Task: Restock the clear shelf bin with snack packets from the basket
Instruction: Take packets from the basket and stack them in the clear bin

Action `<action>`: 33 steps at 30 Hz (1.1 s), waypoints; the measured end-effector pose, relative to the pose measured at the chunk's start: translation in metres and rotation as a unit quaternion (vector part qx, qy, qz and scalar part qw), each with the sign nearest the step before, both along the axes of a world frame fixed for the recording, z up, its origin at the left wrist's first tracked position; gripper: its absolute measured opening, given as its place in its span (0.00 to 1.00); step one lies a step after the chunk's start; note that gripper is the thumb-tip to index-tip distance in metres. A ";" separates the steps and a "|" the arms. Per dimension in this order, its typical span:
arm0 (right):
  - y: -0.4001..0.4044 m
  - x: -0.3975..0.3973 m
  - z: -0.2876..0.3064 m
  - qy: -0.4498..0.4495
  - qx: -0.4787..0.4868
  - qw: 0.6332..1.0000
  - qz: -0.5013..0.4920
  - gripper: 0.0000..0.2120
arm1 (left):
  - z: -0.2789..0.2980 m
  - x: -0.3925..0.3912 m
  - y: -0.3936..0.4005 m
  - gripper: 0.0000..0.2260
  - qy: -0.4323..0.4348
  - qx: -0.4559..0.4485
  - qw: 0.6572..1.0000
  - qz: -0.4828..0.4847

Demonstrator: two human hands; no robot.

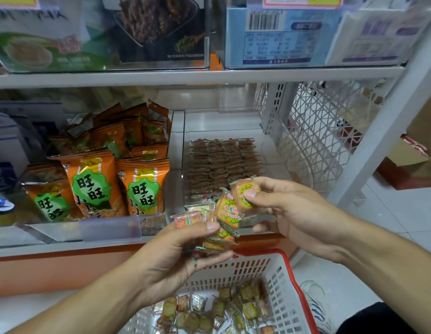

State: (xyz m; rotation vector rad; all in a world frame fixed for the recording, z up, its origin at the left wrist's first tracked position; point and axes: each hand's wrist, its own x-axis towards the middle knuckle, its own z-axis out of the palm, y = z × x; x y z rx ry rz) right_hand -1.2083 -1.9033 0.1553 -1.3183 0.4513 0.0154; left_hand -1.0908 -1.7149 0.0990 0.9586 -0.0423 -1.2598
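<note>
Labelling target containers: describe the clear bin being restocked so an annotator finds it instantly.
Start at the lower white shelf's underside, then look right of the orange snack bags. The clear shelf bin sits there, just behind the hands holding packets. Unlike its neighbours, it holds neat rows of small flat brownish packets, with its back part bare.

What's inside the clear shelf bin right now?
Clear shelf bin: neat rows of small packets, rear part bare. The hands and their held packets cover its front edge.

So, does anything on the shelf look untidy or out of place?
Yes. The orange snack bags beside the clear shelf bin lie tumbled at the back, leaning at different angles, while the packets inside the bin sit in neat rows.
</note>
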 end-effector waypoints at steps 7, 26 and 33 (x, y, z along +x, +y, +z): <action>0.000 0.000 -0.001 -0.004 0.038 0.999 0.019 0.15 | 0.001 0.000 -0.001 0.30 0.008 0.000 1.000 0.012; -0.011 -0.006 0.002 0.036 -0.047 0.990 0.129 0.22 | 0.005 -0.005 -0.004 0.33 -0.033 0.035 0.998 0.038; -0.047 -0.001 0.029 -0.001 -0.107 0.994 -0.008 0.24 | 0.011 -0.005 -0.008 0.18 -0.015 0.001 0.997 0.071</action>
